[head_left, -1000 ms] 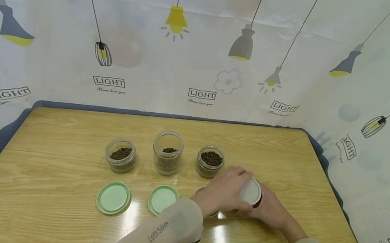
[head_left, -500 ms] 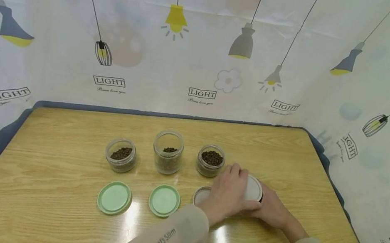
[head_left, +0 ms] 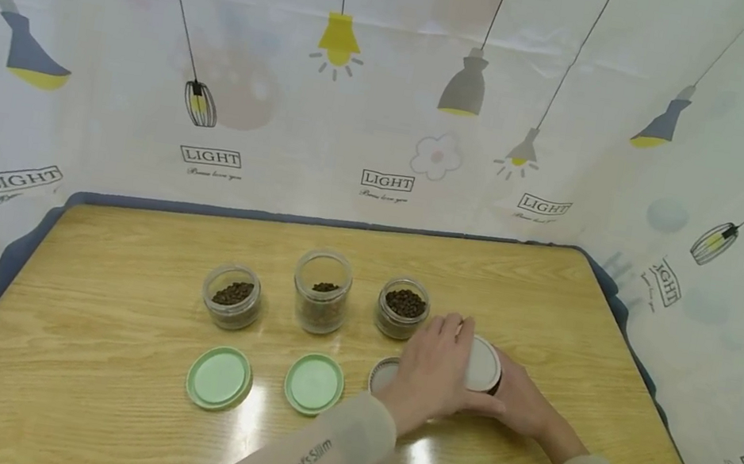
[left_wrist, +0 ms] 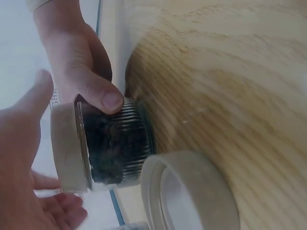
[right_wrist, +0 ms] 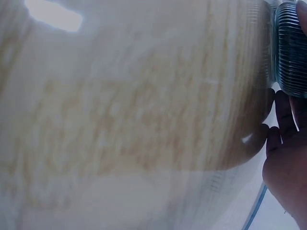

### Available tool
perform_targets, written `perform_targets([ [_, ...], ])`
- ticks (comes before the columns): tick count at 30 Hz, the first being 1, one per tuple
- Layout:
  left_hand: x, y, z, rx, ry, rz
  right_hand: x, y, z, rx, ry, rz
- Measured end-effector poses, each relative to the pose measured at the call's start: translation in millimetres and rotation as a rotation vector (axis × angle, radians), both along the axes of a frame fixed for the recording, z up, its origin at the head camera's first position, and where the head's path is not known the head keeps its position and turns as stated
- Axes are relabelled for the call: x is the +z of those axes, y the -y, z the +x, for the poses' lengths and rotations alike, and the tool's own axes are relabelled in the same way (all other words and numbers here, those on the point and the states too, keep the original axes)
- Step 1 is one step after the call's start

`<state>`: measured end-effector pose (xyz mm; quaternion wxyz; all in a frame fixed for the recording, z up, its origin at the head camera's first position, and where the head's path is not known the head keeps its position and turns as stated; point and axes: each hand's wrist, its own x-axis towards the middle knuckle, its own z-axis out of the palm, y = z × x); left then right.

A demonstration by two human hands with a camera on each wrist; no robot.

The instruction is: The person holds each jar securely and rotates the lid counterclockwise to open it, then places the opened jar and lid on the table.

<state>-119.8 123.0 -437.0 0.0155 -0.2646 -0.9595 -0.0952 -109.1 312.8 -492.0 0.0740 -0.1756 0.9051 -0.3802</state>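
Observation:
My right hand (head_left: 521, 395) grips a ribbed glass jar (left_wrist: 134, 124) from the right, its thumb on the glass in the left wrist view. Dark contents fill much of this jar, and a pale grey lid (head_left: 485, 365) sits on its mouth. Around the lid's left side is my left hand (head_left: 434, 370), fingers on the far side and thumb stretched out in front. The left wrist view shows a gap between that thumb and the lid. Partly hidden under my left hand, another pale grey lid (head_left: 383, 373) lies with its inside up.
Behind the hands stand three uncovered glass jars with dark coffee beans: a low one (head_left: 228, 315) at left, a taller one (head_left: 317, 318) in the middle, a low one (head_left: 394, 327) at right. Two green lids (head_left: 218, 377) lie in front of them on the wooden table (head_left: 99, 416).
My left hand has turned on the lid, its fingers swinging to point away and its thumb coming across the front. More of the loose lid shows. The right hand has stayed almost still.

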Motion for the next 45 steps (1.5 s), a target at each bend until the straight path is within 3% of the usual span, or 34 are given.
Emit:
perform_targets([
  [8, 3.1, 12.8, -6.5, -0.191, 0.083, 0.054, -1.3, 3, -1.5, -0.019, 0.091, -0.051],
  [13, 3.5, 17.1, -9.1, -0.245, 0.183, 0.085, -0.5, 4, 1.4, -0.032, 0.107, -0.073],
  [17, 1.6, 18.4, -10.3, -0.259, 0.204, 0.081, 0.2, 4, 3.1, -0.049, 0.108, -0.047],
  [29, 0.8, 18.0, -11.2, -0.226, 0.223, 0.126, -2.2, 2, 2.6, -0.079, 0.122, -0.023],
  [38, -1.1, 12.2, -7.8, -0.156, 0.105, 0.042, -0.4, 5, 4.0, -0.049, 0.097, -0.019],
  [45, -4.0, 9.1, -1.5, -0.062, 0.060, 0.053, -0.2, 7, 2.7, -0.045, 0.082, 0.004],
])
